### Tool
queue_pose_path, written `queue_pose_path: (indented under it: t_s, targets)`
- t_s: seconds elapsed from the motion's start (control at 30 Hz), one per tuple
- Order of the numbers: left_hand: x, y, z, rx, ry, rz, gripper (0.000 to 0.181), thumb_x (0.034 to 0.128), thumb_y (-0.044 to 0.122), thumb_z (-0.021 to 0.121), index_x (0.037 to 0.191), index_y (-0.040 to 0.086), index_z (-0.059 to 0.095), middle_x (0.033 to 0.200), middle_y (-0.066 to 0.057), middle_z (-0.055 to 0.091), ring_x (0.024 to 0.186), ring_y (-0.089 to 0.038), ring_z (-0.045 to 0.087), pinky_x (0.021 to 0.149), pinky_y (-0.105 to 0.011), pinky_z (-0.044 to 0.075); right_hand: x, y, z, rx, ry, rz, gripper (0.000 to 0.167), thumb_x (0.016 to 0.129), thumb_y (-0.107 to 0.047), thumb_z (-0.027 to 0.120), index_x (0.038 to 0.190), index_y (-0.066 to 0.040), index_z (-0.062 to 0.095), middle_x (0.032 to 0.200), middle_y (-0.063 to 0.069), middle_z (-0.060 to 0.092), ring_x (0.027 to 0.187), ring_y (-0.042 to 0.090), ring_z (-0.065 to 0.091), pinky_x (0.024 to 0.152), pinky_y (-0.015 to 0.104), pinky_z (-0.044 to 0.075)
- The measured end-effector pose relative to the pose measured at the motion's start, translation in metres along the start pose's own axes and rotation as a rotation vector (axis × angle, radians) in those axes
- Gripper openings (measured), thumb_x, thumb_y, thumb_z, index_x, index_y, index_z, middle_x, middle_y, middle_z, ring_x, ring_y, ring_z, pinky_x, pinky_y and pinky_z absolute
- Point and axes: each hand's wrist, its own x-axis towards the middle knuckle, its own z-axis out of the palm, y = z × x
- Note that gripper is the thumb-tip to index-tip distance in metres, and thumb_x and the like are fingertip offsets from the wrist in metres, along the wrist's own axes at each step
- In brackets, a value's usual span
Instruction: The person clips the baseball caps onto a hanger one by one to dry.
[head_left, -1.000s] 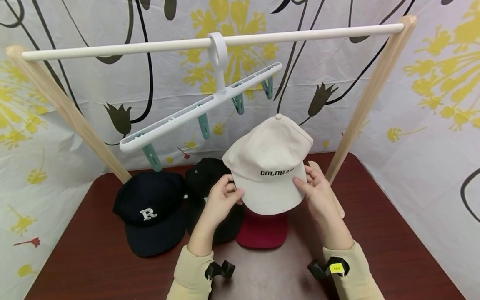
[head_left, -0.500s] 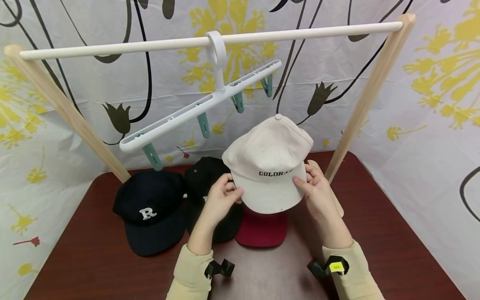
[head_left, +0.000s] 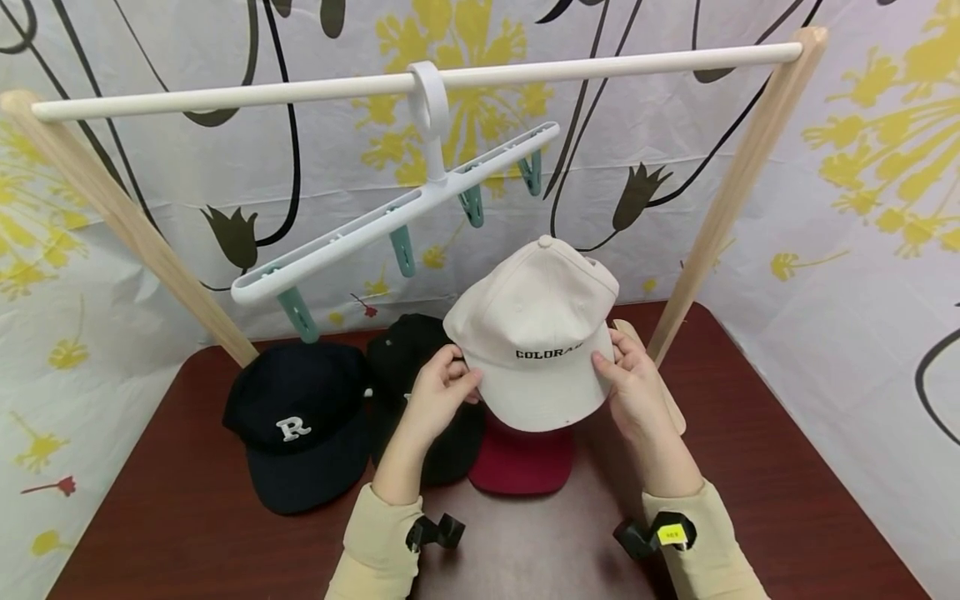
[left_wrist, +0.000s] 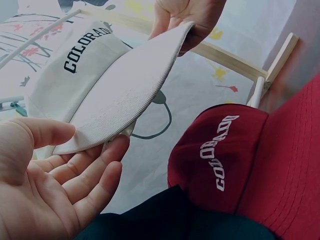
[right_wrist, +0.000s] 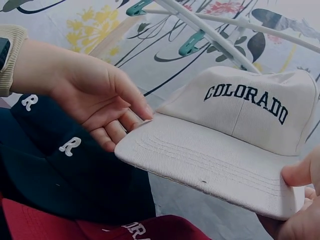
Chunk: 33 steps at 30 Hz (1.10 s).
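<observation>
Nearest: two tan sleeves (head_left: pixel 382 533) reach in over the table (head_left: pixel 780 508), a small black device on each wrist. The left hand (head_left: pixel 441 398) pinches the left edge of the white cap's brim, thumb on top, fingers beneath; its spare fingers are loosely curved. The right hand (head_left: pixel 636 385) grips the right edge in like fashion, thumb above, other fingers partly hidden under the brim. Both grips narrow, closed to about the brim's thickness.

White cap (head_left: pixel 536 312): off the table, between the hands, crown up and away from the person, front lettering COLORADO facing near. In the head view it covers the red cap's crown.

Beyond the hands, left to right on the table: navy cap (head_left: pixel 296 427) with a white R, black cap (head_left: pixel 431 450) partly behind the left hand, red cap (head_left: pixel 523 462) with only its brim showing from above.

Farther: wooden posts (head_left: pixel 720 208) carry a white bar (head_left: pixel 600 67); a white hanger (head_left: pixel 352 237) hangs from it, slanting, teal clips (head_left: pixel 402 252) along it. Patterned cloth (head_left: pixel 847 292) at the back.

Progress, as judged: one cap picked up and gripped by both hands; three others lie on the table, unheld. No clip holds a cap yet.
</observation>
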Motion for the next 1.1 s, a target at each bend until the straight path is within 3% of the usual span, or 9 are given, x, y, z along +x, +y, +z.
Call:
queue_pose_path:
  t_s: [0.3, 0.57, 0.8, 1.1]
  targets:
    - [0.007, 0.004, -0.006, 0.027, 0.012, 0.022, 0.034, 0.0914, 0.000, 0.057, 0.123, -0.006, 0.045, 0.090, -0.023, 0.063, 0.071, -0.039, 0.065, 0.064, -0.037, 0.054, 0.000, -0.001, -0.003, 0.037, 0.035, -0.004, 0.028, 0.095, 0.011, 0.043, 0.111, -0.009, 0.053, 0.099, -0.002, 0.066, 0.089, 0.009, 0.061, 0.074, 0.023, 0.049]
    - [0.017, 0.013, -0.013, 0.059, 0.174, -0.015, 0.035, 0.0971, 0.014, 0.055, 0.129, 0.001, 0.048, 0.112, -0.019, 0.061, 0.088, -0.035, 0.066, 0.073, -0.042, 0.054, 0.001, -0.002, -0.006, 0.034, 0.034, -0.019, 0.030, 0.095, 0.011, 0.044, 0.116, -0.009, 0.054, 0.103, -0.002, 0.066, 0.092, 0.009, 0.060, 0.075, 0.023, 0.048]
    - [0.027, 0.022, -0.014, 0.052, 0.293, 0.029, 0.035, 0.0981, 0.016, 0.053, 0.129, 0.002, 0.048, 0.115, -0.014, 0.057, 0.097, -0.031, 0.062, 0.078, -0.042, 0.052, 0.001, -0.002, -0.007, 0.005, 0.033, -0.023, 0.029, 0.096, 0.010, 0.045, 0.119, -0.006, 0.051, 0.102, -0.002, 0.065, 0.092, 0.009, 0.059, 0.076, 0.022, 0.048]
    - [0.040, 0.031, -0.013, 0.075, 0.354, 0.078, 0.035, 0.0966, 0.019, 0.056, 0.128, 0.003, 0.051, 0.119, -0.011, 0.058, 0.108, -0.020, 0.055, 0.088, -0.036, 0.044, 0.001, -0.003, -0.007, -0.013, 0.054, -0.008, 0.030, 0.096, 0.008, 0.045, 0.125, 0.000, 0.043, 0.105, -0.004, 0.065, 0.095, 0.008, 0.058, 0.078, 0.022, 0.047]
